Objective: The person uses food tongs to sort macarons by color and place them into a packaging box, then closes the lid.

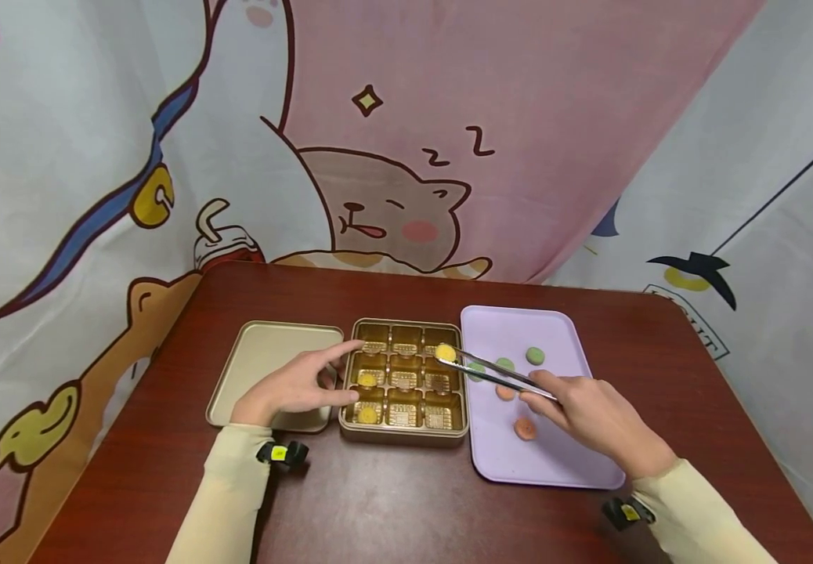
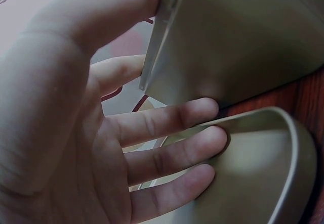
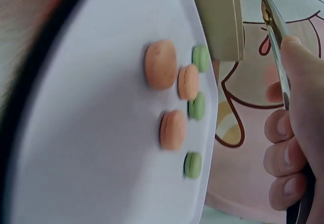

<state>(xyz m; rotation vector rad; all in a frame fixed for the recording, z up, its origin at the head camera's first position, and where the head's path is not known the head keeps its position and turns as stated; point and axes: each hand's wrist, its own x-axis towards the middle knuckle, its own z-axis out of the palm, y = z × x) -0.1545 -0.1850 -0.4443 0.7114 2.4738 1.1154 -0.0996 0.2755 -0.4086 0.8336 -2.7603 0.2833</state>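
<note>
My right hand (image 1: 593,411) grips metal tongs (image 1: 491,375), whose tips pinch a yellow macaron (image 1: 446,353) above the right column of a gold tin (image 1: 406,439). The tin has a gold divided insert with several compartments. Two more yellow macarons lie in its left column, one in the middle compartment (image 1: 367,380) and one in the front compartment (image 1: 367,415). At the tin's left side is my left hand (image 1: 297,384), its thumb and index finger spread along the rim. The left wrist view shows the other fingers stretched out between the tin's wall (image 2: 228,37) and the lid (image 2: 253,158).
Left of the tin lies its gold lid (image 1: 237,376), inner side up. A lilac tray (image 1: 554,462) sits close to the tin's right side, bearing three green macarons (image 3: 193,165) and three orange macarons (image 3: 161,64). A printed curtain (image 1: 533,117) hangs behind the brown table (image 1: 378,501).
</note>
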